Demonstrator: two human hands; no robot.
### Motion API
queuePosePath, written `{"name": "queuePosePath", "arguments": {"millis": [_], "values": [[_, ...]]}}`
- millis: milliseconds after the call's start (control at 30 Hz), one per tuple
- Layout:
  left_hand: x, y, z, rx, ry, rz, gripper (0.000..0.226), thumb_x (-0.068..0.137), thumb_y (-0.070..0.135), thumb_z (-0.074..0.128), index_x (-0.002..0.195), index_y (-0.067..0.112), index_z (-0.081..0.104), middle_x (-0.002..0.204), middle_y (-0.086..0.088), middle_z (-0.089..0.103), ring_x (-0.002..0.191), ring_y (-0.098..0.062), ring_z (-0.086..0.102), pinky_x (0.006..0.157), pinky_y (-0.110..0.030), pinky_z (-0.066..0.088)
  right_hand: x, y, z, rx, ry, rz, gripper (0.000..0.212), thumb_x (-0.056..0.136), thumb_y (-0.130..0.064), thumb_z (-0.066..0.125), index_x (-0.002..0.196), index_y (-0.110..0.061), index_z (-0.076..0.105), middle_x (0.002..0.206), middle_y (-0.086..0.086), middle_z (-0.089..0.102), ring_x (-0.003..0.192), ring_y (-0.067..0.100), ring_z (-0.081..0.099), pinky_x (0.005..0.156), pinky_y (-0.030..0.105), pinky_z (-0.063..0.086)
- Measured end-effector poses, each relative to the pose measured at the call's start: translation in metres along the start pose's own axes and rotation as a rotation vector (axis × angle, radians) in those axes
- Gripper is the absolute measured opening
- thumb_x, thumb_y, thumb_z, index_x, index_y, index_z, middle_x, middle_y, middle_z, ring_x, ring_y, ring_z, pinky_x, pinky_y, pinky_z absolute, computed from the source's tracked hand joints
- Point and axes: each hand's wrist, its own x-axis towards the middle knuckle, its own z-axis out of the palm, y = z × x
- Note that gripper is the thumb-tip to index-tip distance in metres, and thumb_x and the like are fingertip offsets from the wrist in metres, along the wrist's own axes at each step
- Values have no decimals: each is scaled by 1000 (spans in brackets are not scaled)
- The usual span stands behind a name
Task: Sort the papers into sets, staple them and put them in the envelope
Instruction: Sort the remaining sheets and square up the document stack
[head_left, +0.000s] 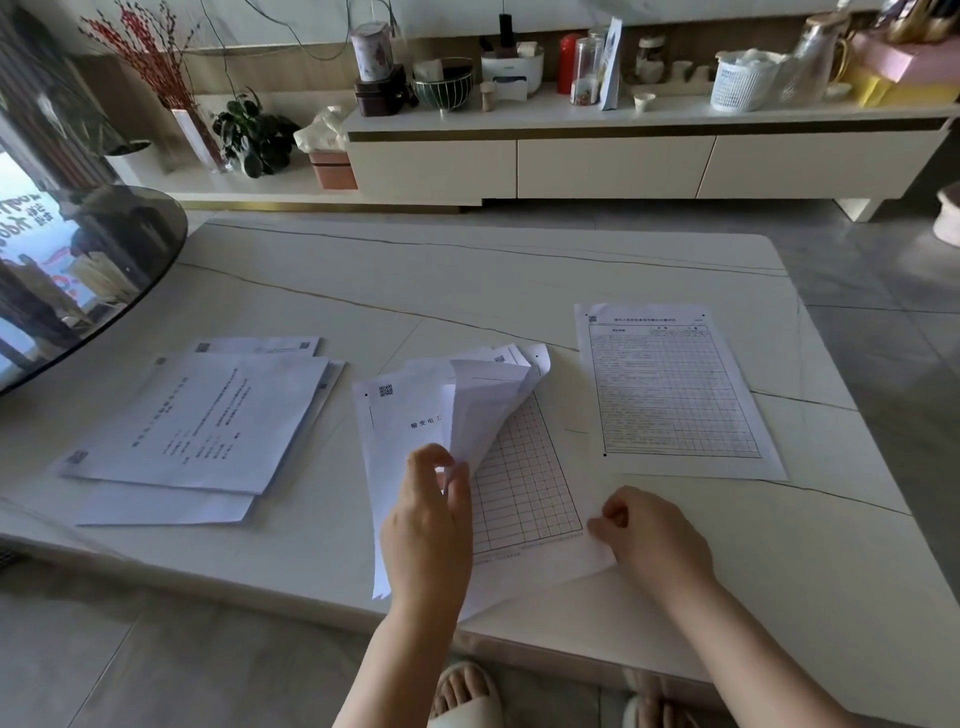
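**White marble table, three lots of paper**

White marble tabletop (519, 270) with thin dark veins fills the middle of the view, and the person stands at its near edge.

Left hand (427, 525) is curled round the lifted sheets (405, 431) of the middle stack, fingers and thumb pinching their lower right edge so that the pages fan up and bend over to the left. The top lifted page bears a QR code and a short printed title. Right hand (655, 540) rests with curled fingers on the lower right corner of the grid sheet (524, 493), thumb and fingertips pinching that corner against the table. The grid sheet lies flat under the lifted pages, its near edge hanging slightly over the table rim.

Just right of the middle stack, apart from it, a single form sheet (675, 389) with a printed table lies flat. Well to the left lies a loose pile of papers (208, 431), turned at an angle, several sheets overlapping.

At the far left a round dark glass tabletop (104, 270) overlaps the marble edge. Beyond the table runs a low white cabinet (623, 161) carrying jars, a wire bowl, a white basket (740, 83) and a red canister (567, 62). A potted plant (254, 135) and a vase of red twigs (150, 57) stand at its left end. Slippered feet (465, 696) show below, on the grey tiled floor.
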Motion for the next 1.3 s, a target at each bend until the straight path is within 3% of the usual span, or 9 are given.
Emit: {"name": "queuePosePath", "arguments": {"millis": [167,367,633,733,867,1000,1100,1200,1300], "values": [[-1,-7,0,232,-54,336,40,77,-6,69,104,22,69,109,-13,66,71,-31,69,48,-40,56,-6,-12,9,-237,-49,-28,54,83,-52,63,115,-15,41,115,3,51,108,22,55,74,30,41],[0,-16,3,277,8,262,42,79,-12,61,115,10,68,104,-11,65,65,-33,65,46,-44,56,-3,-7,7,-16,-96,38,34,86,-35,65,109,-19,46,109,-2,62,100,19,61,81,33,49],[1,-16,-1,248,-7,255,36,80,-7,67,111,10,70,103,-6,68,74,-29,68,52,-44,57,-3,-10,-7,59,143,-143,18,90,-34,61,79,-22,54,70,-9,58,67,12,56,58,26,39],[1,-11,-4,192,-88,327,23,90,20,56,107,15,71,99,1,69,72,-20,68,53,-28,55,3,-21,-15,500,71,-109,17,93,-21,59,78,-16,63,69,1,65,59,19,64,55,23,48],[-2,-4,-4,209,-307,302,65,84,71,41,119,22,65,110,11,62,85,-9,62,60,-24,52,7,-40,-26,1042,-112,33,16,96,-6,50,95,-10,66,85,9,64,70,19,61,53,24,56],[-2,-8,1,240,-240,324,36,81,27,63,116,19,62,99,3,62,62,-19,61,40,-28,46,10,-44,-39,1325,-243,-35,21,99,-13,45,108,-6,62,92,10,71,81,22,69,64,30,59],[1,-11,0,188,-150,199,38,79,-9,63,113,6,65,96,-9,63,54,-30,61,39,-34,49,17,-27,-39,956,-30,-25,20,98,-16,50,110,-5,62,98,10,70,88,22,68,72,31,53],[3,-6,-5,132,-92,68,48,92,-1,53,138,11,49,116,-9,61,72,-29,62,53,-33,46,24,-1,-27,181,84,38,35,91,-27,61,120,-8,60,115,8,64,106,24,59,85,30,45],[1,-3,-5,60,-62,25,68,95,3,48,148,30,16,128,-4,57,80,-20,57,60,-30,40,18,1,-13,-140,-6,69,57,84,-52,63,124,-12,54,121,8,55,112,25,53,88,34,46]]}}
